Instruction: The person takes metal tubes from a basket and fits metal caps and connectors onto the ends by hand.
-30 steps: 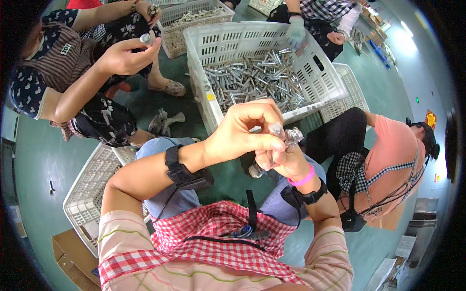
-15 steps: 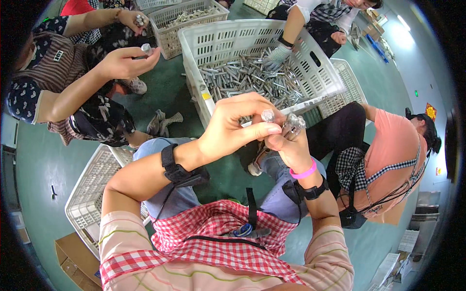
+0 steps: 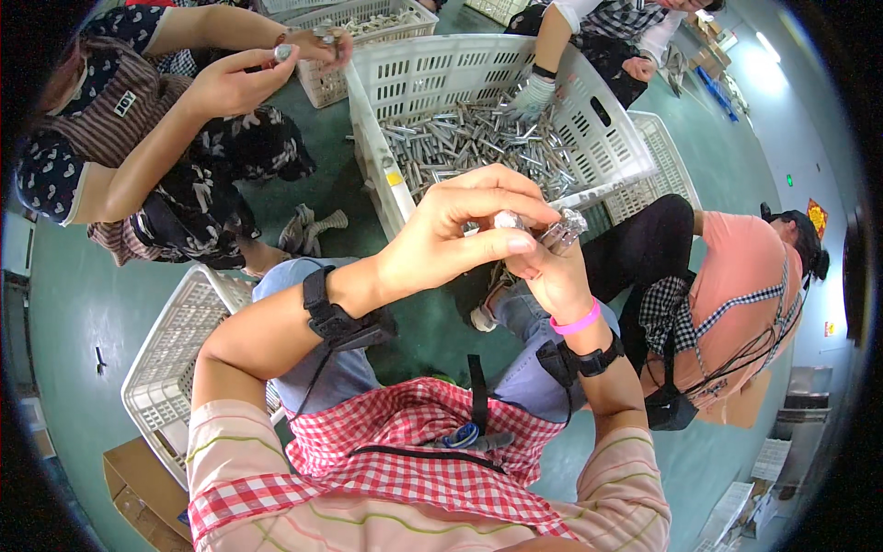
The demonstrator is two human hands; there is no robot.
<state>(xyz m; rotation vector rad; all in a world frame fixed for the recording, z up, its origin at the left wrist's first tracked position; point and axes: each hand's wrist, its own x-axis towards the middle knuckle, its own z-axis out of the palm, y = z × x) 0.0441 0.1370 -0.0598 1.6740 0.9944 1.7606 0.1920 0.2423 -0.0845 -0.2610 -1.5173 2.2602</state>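
Note:
My left hand (image 3: 446, 225) is closed, pinching a short silver metal rod (image 3: 508, 220) between thumb and fingers, its round end facing me. Close beside it, my right hand (image 3: 555, 281) is closed around a small bundle of similar metal rods (image 3: 565, 230), their shiny ends sticking up past the fingers. Both hands are raised over my lap, near the front wall of a large white crate (image 3: 391, 184). Inside the crate lies a heap of loose silver metal rods (image 3: 474, 138). My fingers partly hide the held pieces.
Across the crate, a co-worker's gloved hand (image 3: 532, 97) reaches into the heap. At left, another person's hands (image 3: 244, 83) hold small metal pieces. A person in a pink top (image 3: 745, 276) sits at right. A white crate (image 3: 175, 345) and a cardboard box (image 3: 143, 478) stand lower left.
My hands have drawn slightly closer together, and the bundle in my right hand has tilted a little. The left co-worker's hands have shifted up and to the right.

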